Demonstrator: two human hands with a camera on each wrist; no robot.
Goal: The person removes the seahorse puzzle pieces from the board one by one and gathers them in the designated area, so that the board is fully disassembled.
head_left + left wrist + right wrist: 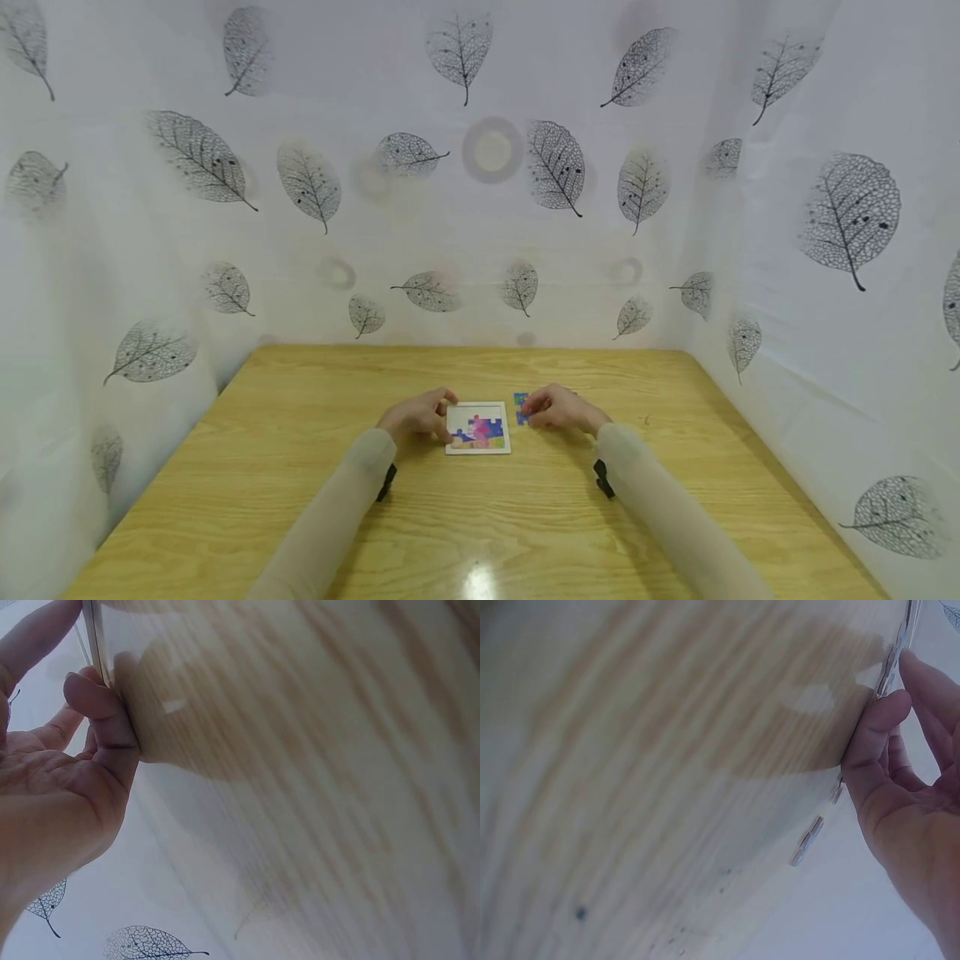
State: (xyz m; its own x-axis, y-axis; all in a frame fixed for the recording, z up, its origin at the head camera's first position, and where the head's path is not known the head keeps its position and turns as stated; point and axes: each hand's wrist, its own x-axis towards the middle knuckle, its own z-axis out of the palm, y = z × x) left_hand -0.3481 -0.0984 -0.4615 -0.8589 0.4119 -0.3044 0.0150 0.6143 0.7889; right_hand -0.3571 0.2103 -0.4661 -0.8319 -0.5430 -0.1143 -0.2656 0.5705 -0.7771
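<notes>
A square white puzzle tray (477, 451) lies flat on the wooden table, partly filled with joined pink, blue and green pieces (483, 430). Its upper left part shows bare white. My left hand (420, 415) rests at the tray's left edge, index finger by the top corner and thumb lower down, the two spread apart. Just right of the tray are loose blue-green puzzle pieces (521, 398). With thumb and index finger my right hand (562, 408) pinches one of these pieces; the fingers partly cover it. The right wrist view shows this hand (907, 757) low at the tabletop.
The wooden table (480, 517) reaches out on all sides of the tray. White curtains (480, 225) with a leaf print stand behind and at both sides. Beyond the right hand, another flat piece (808, 840) lies on the table in the right wrist view.
</notes>
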